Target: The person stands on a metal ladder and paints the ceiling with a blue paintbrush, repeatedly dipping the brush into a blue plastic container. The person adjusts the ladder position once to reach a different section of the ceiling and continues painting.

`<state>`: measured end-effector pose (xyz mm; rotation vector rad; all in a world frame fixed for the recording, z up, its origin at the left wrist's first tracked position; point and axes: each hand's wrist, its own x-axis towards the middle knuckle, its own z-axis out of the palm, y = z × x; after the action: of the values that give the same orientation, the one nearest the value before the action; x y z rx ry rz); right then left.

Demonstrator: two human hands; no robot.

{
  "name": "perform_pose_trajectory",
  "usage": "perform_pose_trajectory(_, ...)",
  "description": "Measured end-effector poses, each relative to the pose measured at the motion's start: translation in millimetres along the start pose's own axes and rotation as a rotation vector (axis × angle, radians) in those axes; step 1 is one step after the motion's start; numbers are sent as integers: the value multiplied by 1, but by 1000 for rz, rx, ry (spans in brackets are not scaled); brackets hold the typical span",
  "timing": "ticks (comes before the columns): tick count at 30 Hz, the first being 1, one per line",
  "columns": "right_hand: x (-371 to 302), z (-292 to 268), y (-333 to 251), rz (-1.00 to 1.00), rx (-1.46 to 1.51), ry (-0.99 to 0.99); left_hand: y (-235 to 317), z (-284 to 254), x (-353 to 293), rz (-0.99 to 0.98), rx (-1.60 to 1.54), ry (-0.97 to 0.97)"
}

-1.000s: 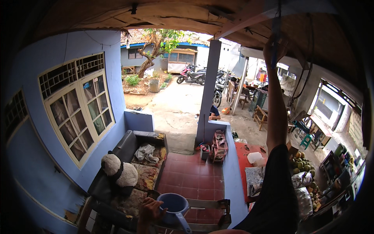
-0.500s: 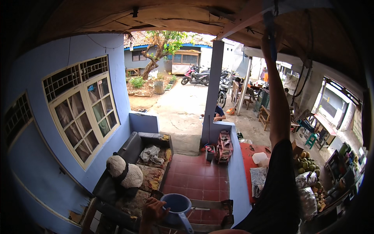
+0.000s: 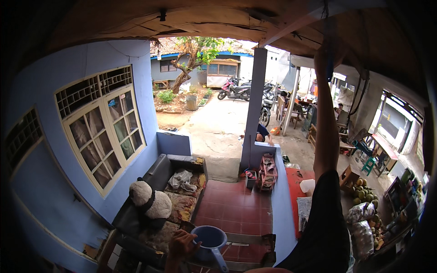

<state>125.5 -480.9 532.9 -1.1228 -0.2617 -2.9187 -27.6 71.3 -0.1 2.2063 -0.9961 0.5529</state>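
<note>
My left hand (image 3: 183, 243) grips the rim of a blue water dipper (image 3: 210, 252) low in front of me, fingers curled over its left edge. The dipper stays roughly upright, its handle pointing toward me; what it holds I cannot make out. Stretched high to the upper right, my right hand (image 3: 322, 58) is closed around a blue-handled tool (image 3: 329, 68) just under the brown ceiling (image 3: 218, 20). Shadow and blur hide the tool's upper end, so its exact kind does not show.
On the left, a worn black sofa (image 3: 125, 216) carries a panda plush (image 3: 157, 204). A blue post (image 3: 256, 100) and low wall (image 3: 284, 200) stand ahead, with a pink shoe rack (image 3: 267, 170). Someone (image 3: 263, 133) is beyond the wall. Wires hang at right.
The view has shifted slightly, so the surroundings sit a little further right and lower. My right hand stays raised with the blue tool; my left hand keeps its hold on the dipper.
</note>
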Motion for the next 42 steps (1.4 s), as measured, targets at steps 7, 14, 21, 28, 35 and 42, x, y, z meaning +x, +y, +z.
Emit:
perform_pose_trajectory(7,7,42,20,-114,140,-211,-2,2,-2,6,-3,-12)
perform_pose_trajectory(14,4,46,45,85,186,-288,-6,6,-3,14,-14,-1)
perform_pose_trajectory(21,-1,61,23,675,888,8,-2,3,1,28,-19,8)
perform_pose_trajectory(28,32,57,41,-51,-115,-393,0,1,2,19,-20,14)
perform_pose_trajectory(35,8,46,18,349,578,-64,-6,5,-2,-8,-20,0)
perform_pose_trajectory(42,-36,50,50,-393,-641,-702,-7,-2,-7,10,-4,19)
